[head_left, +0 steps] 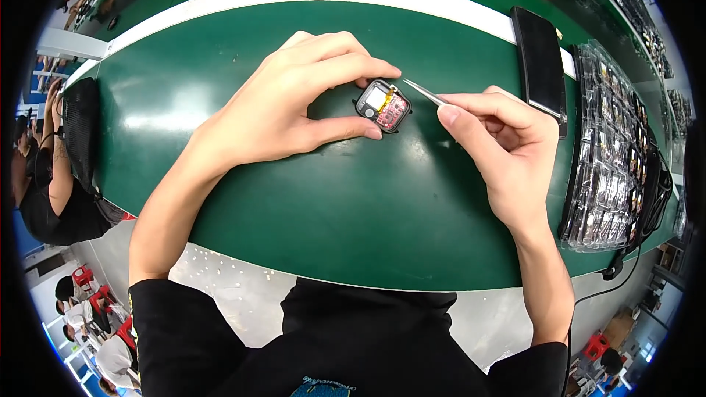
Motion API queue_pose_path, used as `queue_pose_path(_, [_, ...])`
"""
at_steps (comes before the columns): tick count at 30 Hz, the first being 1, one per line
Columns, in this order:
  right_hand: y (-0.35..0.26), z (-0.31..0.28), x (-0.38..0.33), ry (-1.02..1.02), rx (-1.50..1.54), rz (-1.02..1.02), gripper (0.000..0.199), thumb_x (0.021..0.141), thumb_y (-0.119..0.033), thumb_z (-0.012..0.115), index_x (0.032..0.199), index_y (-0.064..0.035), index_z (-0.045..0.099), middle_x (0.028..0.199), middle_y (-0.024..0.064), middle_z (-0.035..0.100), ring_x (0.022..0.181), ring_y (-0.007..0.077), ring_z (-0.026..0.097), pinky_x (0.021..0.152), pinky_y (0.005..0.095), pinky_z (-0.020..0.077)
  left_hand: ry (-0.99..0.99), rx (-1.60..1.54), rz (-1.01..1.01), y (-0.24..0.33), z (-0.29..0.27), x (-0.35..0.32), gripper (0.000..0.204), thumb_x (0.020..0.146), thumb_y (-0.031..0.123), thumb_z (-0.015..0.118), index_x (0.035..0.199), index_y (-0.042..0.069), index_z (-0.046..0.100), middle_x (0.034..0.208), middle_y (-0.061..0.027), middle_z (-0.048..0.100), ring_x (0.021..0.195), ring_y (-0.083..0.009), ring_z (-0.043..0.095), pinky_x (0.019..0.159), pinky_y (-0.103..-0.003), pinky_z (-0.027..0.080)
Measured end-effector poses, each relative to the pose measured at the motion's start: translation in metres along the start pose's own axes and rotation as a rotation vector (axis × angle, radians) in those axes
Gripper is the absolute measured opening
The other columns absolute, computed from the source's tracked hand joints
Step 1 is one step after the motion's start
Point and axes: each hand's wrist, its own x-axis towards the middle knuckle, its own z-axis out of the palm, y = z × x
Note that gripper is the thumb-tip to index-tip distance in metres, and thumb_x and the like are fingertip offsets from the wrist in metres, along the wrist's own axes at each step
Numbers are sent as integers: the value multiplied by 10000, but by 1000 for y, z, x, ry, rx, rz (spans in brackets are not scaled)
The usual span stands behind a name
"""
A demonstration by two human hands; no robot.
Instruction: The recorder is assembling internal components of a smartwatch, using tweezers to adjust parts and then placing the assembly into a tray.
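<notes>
Green bench (353,213) | left hand (294,95): curved about case (384,106), I cannot tell if gripping | right hand (507,132): pinching tweezers (424,93) | case: between hands, left nearer, near-square, tilted | tweezers: slanting up-left, tip just off case's upper right corner

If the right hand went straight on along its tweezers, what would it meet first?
Likely the left hand, at its index fingertip, just past the tip of the tweezers; depth is unclear, so they might pass above it.
</notes>
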Motion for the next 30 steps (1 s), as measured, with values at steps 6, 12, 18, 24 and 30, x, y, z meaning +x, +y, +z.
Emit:
queue_pose_path(6, [-2, 0, -1, 7, 24, 43, 125, 971, 45, 812, 1091, 45, 844, 871, 9, 708, 783, 35, 633, 689, 201, 469, -5, -62, -6, 3, 2, -1, 580, 757, 206, 981, 1292, 97, 788, 1134, -35, 750, 985, -218, 637, 852, -347, 475])
queue_pose_path(12, [1, -1, -1, -3, -42, 23, 89, 948, 65, 797, 1024, 54, 842, 826, 12, 702, 735, 27, 598, 640, 202, 437, -16, -88, -19, 2, 4, 0, 536, 749, 213, 994, 1237, 89, 813, 1058, -30, 766, 869, -192, 607, 758, -334, 459])
queue_pose_path(18, [8, 5, 1, -36, -323, -150, 67, 853, 60, 805, 915, 44, 823, 663, 0, 630, 565, 13, 494, 501, 237, 322, -5, -69, -24, 2, 2, 0, 541, 732, 214, 1002, 1227, 88, 825, 998, -34, 763, 828, -179, 604, 719, -317, 441])
queue_pose_path(24, [3, 8, 0, -65, -410, -154, 111, 897, 76, 808, 1000, 51, 841, 708, -10, 622, 626, 9, 508, 550, 207, 330, -1, -81, -21, 0, 2, -1, 553, 721, 210, 1002, 1228, 84, 822, 983, -32, 756, 817, -175, 598, 703, -314, 422])
queue_pose_path(30, [4, 7, -1, -31, -384, -160, 110, 903, 69, 814, 1007, 47, 842, 716, -14, 624, 621, 6, 506, 546, 201, 324, -1, -80, -24, 0, 4, 1, 553, 720, 210, 1002, 1225, 78, 820, 953, -27, 741, 811, -175, 593, 706, -314, 418])
